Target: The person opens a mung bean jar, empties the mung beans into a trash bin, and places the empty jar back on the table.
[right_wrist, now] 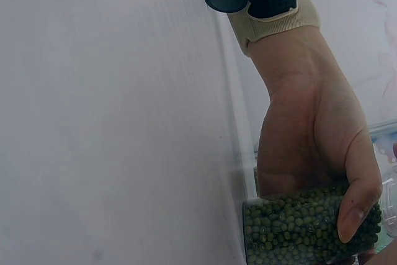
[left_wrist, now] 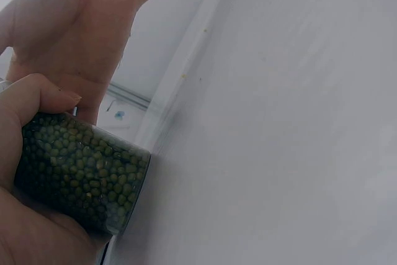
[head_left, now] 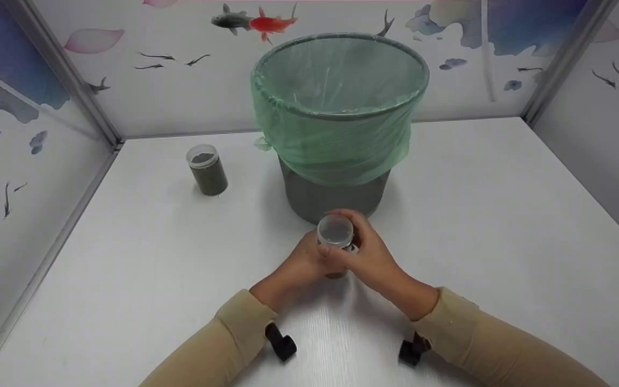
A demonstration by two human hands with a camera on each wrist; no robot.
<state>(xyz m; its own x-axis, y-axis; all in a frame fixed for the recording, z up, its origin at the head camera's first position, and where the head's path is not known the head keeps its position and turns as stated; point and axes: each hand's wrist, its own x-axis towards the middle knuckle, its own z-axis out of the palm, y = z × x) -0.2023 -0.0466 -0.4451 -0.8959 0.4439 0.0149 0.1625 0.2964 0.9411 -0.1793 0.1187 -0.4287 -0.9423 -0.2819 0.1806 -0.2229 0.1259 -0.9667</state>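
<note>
A clear plastic jar (left_wrist: 84, 175) packed with green mung beans stands upright on the table between both hands. My left hand (head_left: 307, 260) grips the jar's body, and in the right wrist view its thumb (right_wrist: 356, 215) lies across the beans' side. Around the top, the fingers and thumb of my right hand (head_left: 374, 255) hold the clear lid (head_left: 335, 229). The hands hide much of the jar in the head view. Further back on the left, a second clear-topped jar (head_left: 210, 174) with dark greenish contents stands apart from both hands.
Behind the hands stands a dark mesh bin (head_left: 336, 199) lined with a green plastic bag (head_left: 336, 150). Printed panels (head_left: 180, 91) border the white table (head_left: 503, 226) at the back and sides. A wrist camera (head_left: 282, 346) hangs below the left sleeve.
</note>
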